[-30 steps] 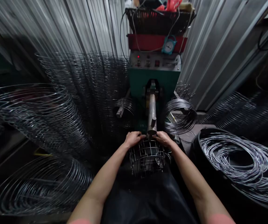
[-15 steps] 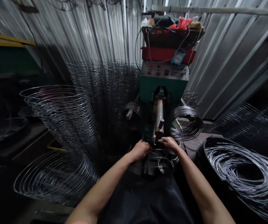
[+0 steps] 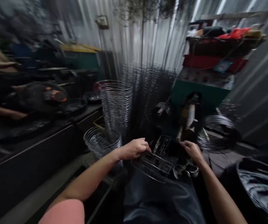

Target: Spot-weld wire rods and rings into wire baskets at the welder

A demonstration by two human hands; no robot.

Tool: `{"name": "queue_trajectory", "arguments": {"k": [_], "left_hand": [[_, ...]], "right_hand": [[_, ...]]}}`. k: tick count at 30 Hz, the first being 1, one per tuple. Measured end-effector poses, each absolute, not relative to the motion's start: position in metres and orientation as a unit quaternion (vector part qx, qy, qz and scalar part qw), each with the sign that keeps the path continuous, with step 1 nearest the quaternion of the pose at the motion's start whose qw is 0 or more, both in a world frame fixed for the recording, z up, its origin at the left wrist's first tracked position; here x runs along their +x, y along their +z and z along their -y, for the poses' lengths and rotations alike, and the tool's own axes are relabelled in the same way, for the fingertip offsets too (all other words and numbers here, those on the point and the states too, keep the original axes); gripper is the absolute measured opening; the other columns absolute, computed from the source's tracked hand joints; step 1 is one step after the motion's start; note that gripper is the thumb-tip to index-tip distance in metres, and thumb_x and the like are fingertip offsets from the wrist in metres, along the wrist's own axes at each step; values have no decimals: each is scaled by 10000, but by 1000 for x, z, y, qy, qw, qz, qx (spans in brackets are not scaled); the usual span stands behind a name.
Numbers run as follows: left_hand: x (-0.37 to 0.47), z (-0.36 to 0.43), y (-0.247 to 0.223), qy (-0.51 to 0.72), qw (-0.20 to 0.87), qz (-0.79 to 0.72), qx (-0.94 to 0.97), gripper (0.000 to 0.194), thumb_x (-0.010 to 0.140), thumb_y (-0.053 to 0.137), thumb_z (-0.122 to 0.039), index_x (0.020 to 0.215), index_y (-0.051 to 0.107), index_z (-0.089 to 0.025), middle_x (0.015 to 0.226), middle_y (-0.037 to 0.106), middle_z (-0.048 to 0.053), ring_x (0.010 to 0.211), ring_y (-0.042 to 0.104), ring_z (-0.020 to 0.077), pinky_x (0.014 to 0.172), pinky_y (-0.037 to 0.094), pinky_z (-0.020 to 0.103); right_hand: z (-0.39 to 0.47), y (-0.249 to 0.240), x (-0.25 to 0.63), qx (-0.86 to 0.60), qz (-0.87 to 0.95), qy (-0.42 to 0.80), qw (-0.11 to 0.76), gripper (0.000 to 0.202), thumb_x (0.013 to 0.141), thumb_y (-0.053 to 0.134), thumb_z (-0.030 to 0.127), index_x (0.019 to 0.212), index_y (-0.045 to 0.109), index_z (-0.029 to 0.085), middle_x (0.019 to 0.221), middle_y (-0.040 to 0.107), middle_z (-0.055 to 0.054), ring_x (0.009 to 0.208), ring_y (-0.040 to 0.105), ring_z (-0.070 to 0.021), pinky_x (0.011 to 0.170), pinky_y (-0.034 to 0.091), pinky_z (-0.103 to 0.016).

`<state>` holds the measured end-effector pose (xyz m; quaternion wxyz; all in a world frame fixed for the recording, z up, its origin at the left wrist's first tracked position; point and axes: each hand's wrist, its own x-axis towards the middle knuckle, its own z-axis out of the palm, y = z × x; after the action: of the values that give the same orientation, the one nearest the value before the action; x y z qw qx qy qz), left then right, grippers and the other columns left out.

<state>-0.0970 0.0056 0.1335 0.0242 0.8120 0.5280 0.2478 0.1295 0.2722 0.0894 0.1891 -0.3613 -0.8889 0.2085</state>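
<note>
Left hand [image 3: 134, 149] clasps a wire frame [image 3: 163, 165]; right hand [image 3: 193, 151] at the machine [image 3: 202, 96]

The left hand's grip is clenched over the near-left edge of the wire frame, knuckles up, fingers bent around the wire. The right hand's grip is bunched, thumb and fingers drawn together beside the lower end of the machine's front arm; whether anything is pinched there I cannot tell. The wire frame lies between the two hands, above the lap of a dark, shiny apron [image 3: 163, 200], its bars running slantwise; small wire loops [image 3: 179, 170] show at its right, below the right hand.

Beyond the hands stands the machine, its body green, with a red strip [image 3: 213, 63] above a pale control panel. A teal dial [image 3: 223, 66], too blurred to read, hangs in front of the strip, and a dark basket [image 3: 218, 46] on top holds assorted items, one of them bright red. A wire coil [image 3: 214, 123] hangs right of the machine's arm; a black tub [image 3: 233, 177] with more wire stands at the far right.

To the left of the left hand, a tall stack of wire rings [image 3: 116, 102] rises behind a lower, wider one. Farther left, another person's hand [image 3: 18, 115] reaches over a dark, cluttered desk [image 3: 87, 115]. A corrugated metal wall [image 3: 134, 43] closes the background.
</note>
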Motion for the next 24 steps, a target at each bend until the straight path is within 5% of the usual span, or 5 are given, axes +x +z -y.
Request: {"name": "queue_trajectory", "arguments": {"k": [5,10,14,19,24], "left_hand": [[-156,44,178,317,-4,-673,668,158,861,528,-215,947,647,-157,910,679,47,839,625,138,788,475,245],[-210,82,220,200,-137,-848,471,156,809,540,-192,914,654,-171,909,691,25,849,632,177,789,472,287],[-218,93,230,107,-279,-876,377,240,854,425,-160,944,643,-115,928,661,103,900,611,242,846,449,374],[-205,68,154,26,-227,-894,386,351,882,287,-78,995,619,-81,947,631,160,951,587,254,1022,284,467],[-189,52,48,-8,-85,-912,401,277,844,389,-58,829,652,-146,828,655,100,812,616,192,951,355,402]], "right_hand": [[-261,112,115,-386,847,264,255,450,728,483,536,674,691,141,549,613,-35,552,536,-167,479,343,-242],[-224,123,106,-357,840,318,256,485,710,509,574,694,691,126,552,595,-20,551,533,-164,485,369,-235],[-205,121,109,-365,834,324,258,475,697,524,584,671,684,138,527,570,-9,541,527,-160,471,366,-228],[-192,114,126,-358,820,360,266,466,688,538,576,724,702,141,613,636,-32,619,581,-193,532,423,-237],[-175,111,143,-355,833,353,236,458,679,545,592,690,703,162,627,658,-33,621,597,-192,549,441,-229]]}}
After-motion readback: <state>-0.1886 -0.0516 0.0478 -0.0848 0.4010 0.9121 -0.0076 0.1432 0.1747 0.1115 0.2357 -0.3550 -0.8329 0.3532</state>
